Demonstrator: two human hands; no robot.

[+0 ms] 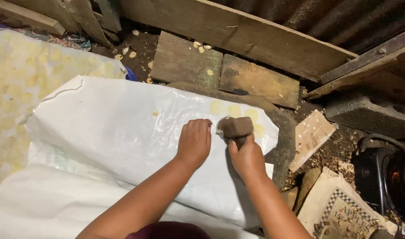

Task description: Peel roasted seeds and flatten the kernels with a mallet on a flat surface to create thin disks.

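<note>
Right grip (246,156) closed round wooden mallet (234,127), head above knuckles; left grip (194,141) flat (open) on white sack (122,128)

Two hands — left hand (194,140), right hand (246,156). One wooden mallet (235,127). One white sack sheet (118,128), centre. Four flattened yellow discs (234,110) beside it — upper centre.

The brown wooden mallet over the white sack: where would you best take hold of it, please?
Probably by its handle, from the near side: the mallet has its blocky head pointing away, and the right hand already wraps the handle beneath it, beside the left hand.
</note>
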